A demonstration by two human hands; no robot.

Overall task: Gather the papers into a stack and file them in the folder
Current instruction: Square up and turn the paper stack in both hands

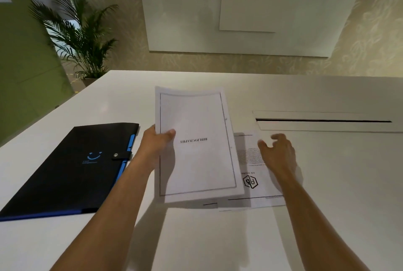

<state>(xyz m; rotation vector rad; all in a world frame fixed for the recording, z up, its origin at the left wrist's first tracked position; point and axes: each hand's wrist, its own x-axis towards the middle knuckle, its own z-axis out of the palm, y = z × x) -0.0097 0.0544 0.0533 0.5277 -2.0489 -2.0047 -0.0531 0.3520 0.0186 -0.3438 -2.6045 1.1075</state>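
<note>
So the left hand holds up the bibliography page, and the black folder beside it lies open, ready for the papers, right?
Not quite. The head view shows the black folder lying closed, its snap strap fastened. The rest holds: the left hand holds up the bibliography page.

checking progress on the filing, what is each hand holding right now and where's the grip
The left hand holds the bibliography sheet by its left edge, thumb on top. The right hand is open above the logo sheet, holding nothing.
</note>
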